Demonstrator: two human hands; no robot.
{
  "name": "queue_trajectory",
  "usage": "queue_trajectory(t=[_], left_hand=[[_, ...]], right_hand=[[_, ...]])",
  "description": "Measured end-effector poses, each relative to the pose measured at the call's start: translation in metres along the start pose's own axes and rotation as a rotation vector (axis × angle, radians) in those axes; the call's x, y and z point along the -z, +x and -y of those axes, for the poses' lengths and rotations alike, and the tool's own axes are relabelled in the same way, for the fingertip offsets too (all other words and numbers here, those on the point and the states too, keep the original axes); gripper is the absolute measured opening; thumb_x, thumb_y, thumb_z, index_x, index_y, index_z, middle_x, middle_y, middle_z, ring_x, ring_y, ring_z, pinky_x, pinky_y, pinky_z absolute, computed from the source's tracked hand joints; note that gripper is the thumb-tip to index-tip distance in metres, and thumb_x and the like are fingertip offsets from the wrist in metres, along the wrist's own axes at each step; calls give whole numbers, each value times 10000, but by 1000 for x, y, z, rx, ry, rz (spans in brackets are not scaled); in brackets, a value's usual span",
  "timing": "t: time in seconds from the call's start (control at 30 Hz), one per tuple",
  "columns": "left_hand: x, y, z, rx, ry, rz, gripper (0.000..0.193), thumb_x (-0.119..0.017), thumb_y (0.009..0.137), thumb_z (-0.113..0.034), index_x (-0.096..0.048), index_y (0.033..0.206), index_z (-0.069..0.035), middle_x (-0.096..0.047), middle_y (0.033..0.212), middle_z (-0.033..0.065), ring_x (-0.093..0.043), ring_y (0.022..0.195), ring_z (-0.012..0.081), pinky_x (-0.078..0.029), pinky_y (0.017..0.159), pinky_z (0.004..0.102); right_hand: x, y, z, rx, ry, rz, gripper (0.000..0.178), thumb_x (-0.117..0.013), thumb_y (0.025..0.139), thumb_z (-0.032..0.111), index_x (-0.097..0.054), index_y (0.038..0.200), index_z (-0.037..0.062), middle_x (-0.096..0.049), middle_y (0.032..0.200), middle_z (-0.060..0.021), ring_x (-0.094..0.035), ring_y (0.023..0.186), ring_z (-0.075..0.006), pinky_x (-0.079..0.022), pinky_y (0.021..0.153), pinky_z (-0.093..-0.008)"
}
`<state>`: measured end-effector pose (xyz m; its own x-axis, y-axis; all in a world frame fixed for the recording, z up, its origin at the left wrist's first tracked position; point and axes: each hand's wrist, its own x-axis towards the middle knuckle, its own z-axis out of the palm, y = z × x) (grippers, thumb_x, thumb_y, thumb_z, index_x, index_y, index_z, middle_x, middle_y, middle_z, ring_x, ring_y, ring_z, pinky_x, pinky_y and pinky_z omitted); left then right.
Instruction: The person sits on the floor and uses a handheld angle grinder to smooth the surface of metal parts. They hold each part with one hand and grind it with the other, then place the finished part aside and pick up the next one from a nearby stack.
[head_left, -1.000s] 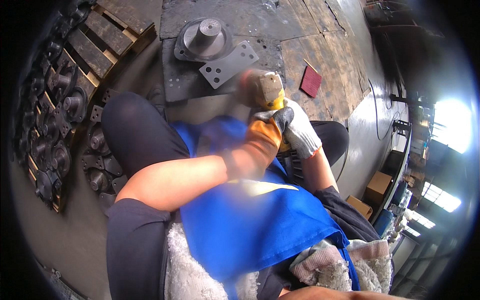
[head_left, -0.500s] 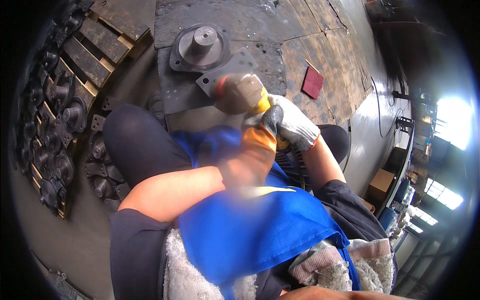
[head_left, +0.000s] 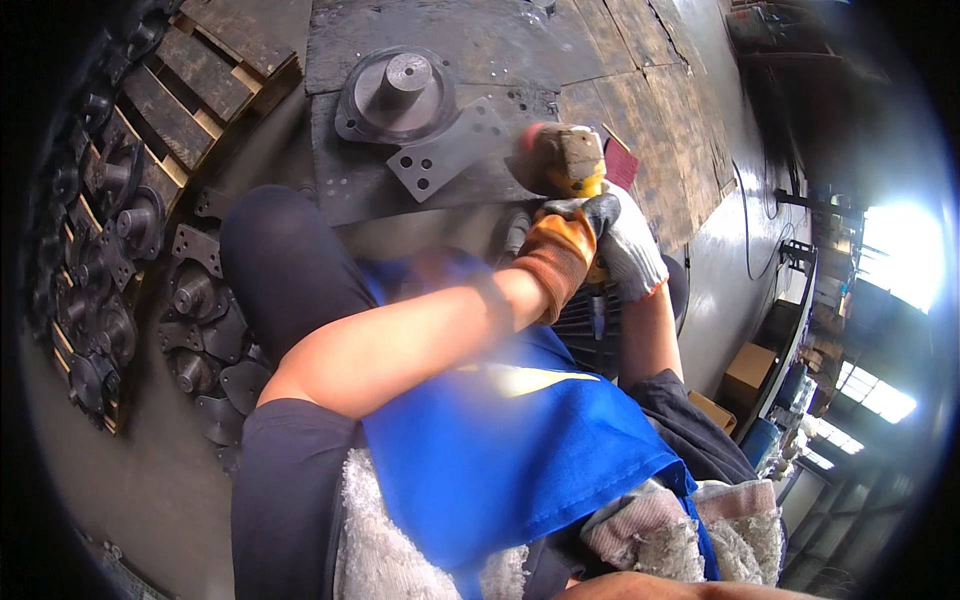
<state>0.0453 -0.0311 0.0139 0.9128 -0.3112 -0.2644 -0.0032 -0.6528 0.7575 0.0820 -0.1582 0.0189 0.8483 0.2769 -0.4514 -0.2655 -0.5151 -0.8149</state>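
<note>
My right hand (head_left: 632,245), in a white knit glove, is closed around a yellow power sander (head_left: 590,180). Wrapped against the same tool is my left hand (head_left: 565,240), in an orange and dark glove. The sander's round brown head (head_left: 548,160) is blurred and sits over the right edge of the dark bench top. To its left lies a flat grey metal plate (head_left: 450,152) with several holes. This plate meets a round metal flange (head_left: 404,100) with an upright cylindrical post.
A dark red abrasive pad (head_left: 621,165) lies on the wooden boards (head_left: 665,130) right of the sander. Many similar metal parts (head_left: 140,222) fill pallets (head_left: 180,90) and the floor on the left. A cable (head_left: 747,230) and a cardboard box (head_left: 748,370) are at the right.
Both hands have carried the sander to the right, away from the plate. More of the plate and its holes now shows. The flange has stayed in place.
</note>
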Motion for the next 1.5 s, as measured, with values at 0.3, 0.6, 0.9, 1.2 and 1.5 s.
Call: queue_trajectory(t=[0.3,0.6,0.9,1.2,1.5], left_hand=[[-5,-34,11,80,91,-295,202,-454,931,-174,-630,1007,-112,-688,935,109,-674,849,269,-528,746,368],[5,0,27,118,207,-225,172,-547,886,-182,-634,1008,-97,-699,924,111,-687,818,279,-540,713,373],[-12,-33,34,108,391,-528,138,-562,864,-174,-565,937,-57,-590,764,71,-628,682,210,-500,570,326],[-84,-11,79,110,362,-595,135,-508,898,-170,-605,958,-97,-620,800,88,-632,706,230,-504,614,354],[-100,-22,118,71,1019,-797,191,-450,911,-177,-616,930,-85,-550,678,39,-575,578,168,-467,485,325]], right_hand=[[-34,8,39,-12,-56,250,309,-646,864,160,-604,1127,3,-654,1030,-39,-583,922,-113,-481,842,-270],[-34,36,38,-9,175,285,282,-624,882,162,-616,1121,12,-658,1008,-38,-603,874,-122,-505,804,-283],[-45,39,31,151,-79,312,328,-656,830,159,-613,1113,-1,-663,1012,-44,-596,893,-118,-492,812,-275],[-69,19,39,73,53,244,354,-645,845,171,-591,1141,-16,-655,1040,-38,-590,925,-129,-482,846,-275],[-66,37,4,247,-90,305,384,-686,816,184,-598,1137,-8,-659,1039,-41,-578,915,-117,-484,839,-293]])
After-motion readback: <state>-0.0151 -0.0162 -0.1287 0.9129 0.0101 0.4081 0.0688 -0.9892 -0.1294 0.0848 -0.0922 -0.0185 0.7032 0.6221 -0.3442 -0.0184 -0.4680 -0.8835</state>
